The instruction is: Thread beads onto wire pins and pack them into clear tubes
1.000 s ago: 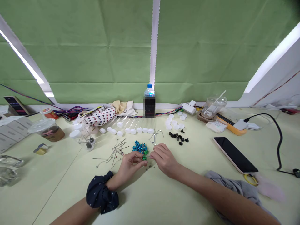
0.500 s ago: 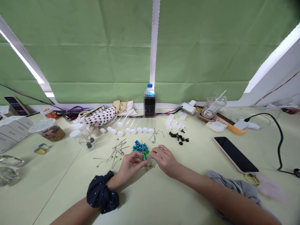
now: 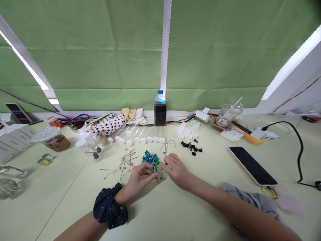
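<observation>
Between the thumb and fingers of my left hand [image 3: 140, 175] is a small green metal fitting [image 3: 154, 169]. A thin metal wire [image 3: 152, 158] stands up from it. My right hand [image 3: 175, 170] is closed in a pinch close beside the fitting's right side. A thin metal tip shows at its fingertips, pointing toward the fitting; its kind is too small to make out. Just behind the fingers lies a pile of blue metal fittings [image 3: 147, 157], with some green ones at its edge. Bent metal wires [image 3: 123, 163] are scattered to the left of the pile.
Black screws [image 3: 192, 146] and white caps [image 3: 187, 131] lie at the back right. Clear tubes with white caps [image 3: 142, 141] line the back, before a water bottle [image 3: 160, 98]. A phone [image 3: 252, 165] rests on the right; a lidded cup [image 3: 51, 139] stands left.
Both hands stay nearly where they were around the green fitting. My right hand's fingers have shifted slightly upward and curled a little differently.
</observation>
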The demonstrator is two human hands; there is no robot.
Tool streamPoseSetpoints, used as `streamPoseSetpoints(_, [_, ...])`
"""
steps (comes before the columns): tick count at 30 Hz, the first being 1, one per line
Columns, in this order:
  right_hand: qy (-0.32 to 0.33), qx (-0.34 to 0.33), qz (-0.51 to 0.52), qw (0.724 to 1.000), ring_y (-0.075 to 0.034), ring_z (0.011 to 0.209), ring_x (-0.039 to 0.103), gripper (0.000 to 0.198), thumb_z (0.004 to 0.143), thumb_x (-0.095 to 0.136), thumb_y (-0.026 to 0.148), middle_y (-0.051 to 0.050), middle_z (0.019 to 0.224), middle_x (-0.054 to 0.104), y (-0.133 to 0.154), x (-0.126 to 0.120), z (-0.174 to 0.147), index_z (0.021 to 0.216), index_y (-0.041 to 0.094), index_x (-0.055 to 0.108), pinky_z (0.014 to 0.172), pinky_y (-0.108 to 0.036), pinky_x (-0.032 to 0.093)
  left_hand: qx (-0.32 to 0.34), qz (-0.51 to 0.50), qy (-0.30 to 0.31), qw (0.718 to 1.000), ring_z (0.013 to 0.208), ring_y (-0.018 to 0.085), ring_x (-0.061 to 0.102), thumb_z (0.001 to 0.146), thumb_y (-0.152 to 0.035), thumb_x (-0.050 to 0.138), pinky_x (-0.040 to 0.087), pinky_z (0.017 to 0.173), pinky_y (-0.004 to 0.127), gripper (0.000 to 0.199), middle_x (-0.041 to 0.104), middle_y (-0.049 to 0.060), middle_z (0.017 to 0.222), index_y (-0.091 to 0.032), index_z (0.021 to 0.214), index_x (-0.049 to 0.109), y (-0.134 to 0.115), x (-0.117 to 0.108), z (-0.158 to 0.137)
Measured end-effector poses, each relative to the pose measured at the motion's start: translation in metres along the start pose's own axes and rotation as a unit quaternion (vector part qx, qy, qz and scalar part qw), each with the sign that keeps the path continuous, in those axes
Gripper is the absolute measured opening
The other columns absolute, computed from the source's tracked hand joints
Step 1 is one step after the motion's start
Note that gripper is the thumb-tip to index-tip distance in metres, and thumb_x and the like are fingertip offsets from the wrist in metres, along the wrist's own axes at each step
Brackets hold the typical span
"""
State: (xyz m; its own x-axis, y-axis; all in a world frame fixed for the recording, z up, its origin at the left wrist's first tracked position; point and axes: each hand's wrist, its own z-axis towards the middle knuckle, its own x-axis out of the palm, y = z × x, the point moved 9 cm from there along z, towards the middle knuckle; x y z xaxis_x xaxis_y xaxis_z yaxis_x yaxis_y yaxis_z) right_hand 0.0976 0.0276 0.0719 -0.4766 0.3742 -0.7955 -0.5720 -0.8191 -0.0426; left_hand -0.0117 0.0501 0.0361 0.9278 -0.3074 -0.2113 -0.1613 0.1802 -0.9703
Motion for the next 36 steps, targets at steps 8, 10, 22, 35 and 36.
streamPoseSetpoints(8, [0.029,-0.001,0.001,1.0,-0.018,0.071,0.036,0.016,0.087,0.038,0.008,-0.005,0.072,0.042,0.0023,0.0087,-0.0017,0.079,0.014,0.05,0.066,-0.031,0.031,0.01,0.015,0.0,1.0,0.066,0.017,0.066,0.077,-0.029,0.063,0.053,0.061,0.028,0.02,0.068,0.005,0.069,-0.014,0.084,0.054,0.0008,0.0005,0.0])
streamPoseSetpoints(10, [0.026,0.0,0.006,1.0,-0.017,0.071,0.035,0.018,0.088,0.036,0.008,-0.005,0.072,0.042,0.0024,0.0088,-0.0019,0.078,0.014,0.05,0.066,-0.031,0.03,0.011,0.016,0.0,1.0,0.066,0.017,0.066,0.077,-0.029,0.063,0.053,0.062,0.028,0.019,0.067,0.005,0.069,-0.014,0.084,0.054,0.0013,0.0007,0.0002])
streamPoseSetpoints(22, [0.032,0.016,0.05,0.998,-0.017,0.071,0.035,0.018,0.086,0.036,0.004,-0.005,0.073,0.042,0.0016,0.0105,-0.0017,0.076,0.015,0.047,0.065,-0.029,0.032,0.02,0.042,0.008,0.999,0.065,0.016,0.065,0.077,-0.03,0.063,0.051,0.06,0.026,0.02,0.067,0.005,0.07,-0.014,0.086,0.056,0.0009,0.0013,0.0005])
streamPoseSetpoints(35, [0.024,-0.003,0.009,1.0,-0.017,0.072,0.038,0.019,0.087,0.036,0.007,-0.004,0.071,0.044,0.0033,0.0064,-0.0005,0.078,0.015,0.052,0.07,-0.032,0.031,0.006,0.032,-0.011,0.999,0.067,0.017,0.065,0.077,-0.032,0.063,0.051,0.064,0.028,0.02,0.067,0.005,0.07,-0.015,0.085,0.056,0.0,-0.0005,0.0015])
streamPoseSetpoints(36, [0.025,-0.003,0.004,1.0,-0.017,0.072,0.038,0.02,0.087,0.036,0.007,-0.005,0.072,0.044,0.0031,0.0058,-0.0001,0.079,0.015,0.052,0.071,-0.032,0.031,0.005,0.031,-0.013,0.999,0.068,0.017,0.065,0.077,-0.032,0.062,0.051,0.065,0.028,0.02,0.067,0.005,0.071,-0.015,0.085,0.055,0.0005,-0.0008,0.0014])
